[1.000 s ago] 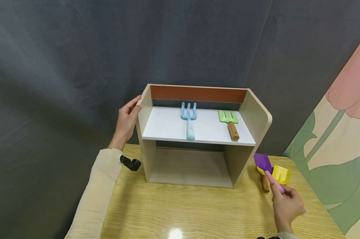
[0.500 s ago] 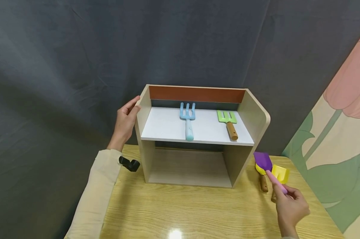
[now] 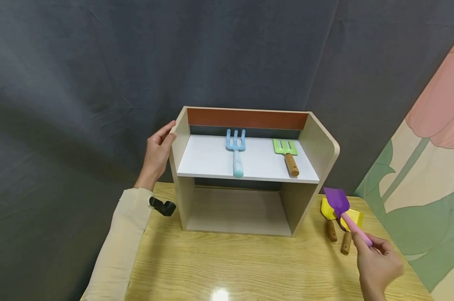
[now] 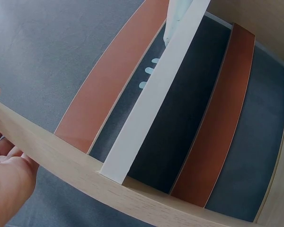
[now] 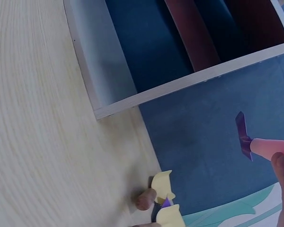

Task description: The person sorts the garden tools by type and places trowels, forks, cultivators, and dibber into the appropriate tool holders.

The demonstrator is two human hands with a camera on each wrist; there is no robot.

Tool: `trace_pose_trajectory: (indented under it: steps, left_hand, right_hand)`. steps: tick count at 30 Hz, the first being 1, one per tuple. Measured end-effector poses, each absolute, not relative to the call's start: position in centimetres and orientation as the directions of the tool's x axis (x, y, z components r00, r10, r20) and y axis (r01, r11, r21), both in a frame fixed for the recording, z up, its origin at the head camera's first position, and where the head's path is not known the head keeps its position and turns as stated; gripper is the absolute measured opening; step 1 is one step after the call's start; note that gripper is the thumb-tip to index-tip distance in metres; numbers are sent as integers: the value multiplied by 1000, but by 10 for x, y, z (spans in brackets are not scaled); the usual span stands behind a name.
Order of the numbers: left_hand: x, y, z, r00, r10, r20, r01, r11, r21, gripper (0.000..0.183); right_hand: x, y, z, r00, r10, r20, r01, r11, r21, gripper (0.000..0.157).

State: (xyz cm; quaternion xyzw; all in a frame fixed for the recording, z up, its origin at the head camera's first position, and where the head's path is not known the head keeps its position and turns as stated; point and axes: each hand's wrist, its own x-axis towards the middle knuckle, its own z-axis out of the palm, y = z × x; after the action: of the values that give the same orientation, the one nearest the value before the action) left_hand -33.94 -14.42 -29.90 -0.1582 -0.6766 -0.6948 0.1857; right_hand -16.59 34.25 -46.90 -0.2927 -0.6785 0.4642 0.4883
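head: pink-handled shovel (image 3: 339,205), green fork (image 3: 288,155) | left wrist: lower brown strip (image 4: 218,118)

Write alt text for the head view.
A right hand holds a pink-handled purple trowel near two yellow shovels; a left hand touches a wooden shelf. On its white board lie a blue garden fork and a green fork.

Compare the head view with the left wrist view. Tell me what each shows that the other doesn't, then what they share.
Only the head view shows the right hand holding the purple shovel, the two yellow tools and the green fork.

Only the left wrist view shows the lower red panel.

Both show the left hand gripping the cabinet's side, the upper red panel, the white shelf and the blue fork, partly hidden in the wrist view.
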Motion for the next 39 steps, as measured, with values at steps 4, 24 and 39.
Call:
trace_pose_trajectory:
  steps: [4,24,39]
  left_hand:
    - [-339,-144,-298,-881,-39,471,471,-10,882,45]
    - [-340,-141,-297,-879,-41,474,475,-6,880,46]
    - [-339,-143,-298,-883,-62,466,465,19,885,45]
  right_hand:
    - [-161,341,-462,-358,849,389,-79,387,-919,17]
    - [-126,333,-433,-404,896,183,-260,79,-962,16]
    - [-94,317,-419,-428,904,2,-29,-11,-1000,20]
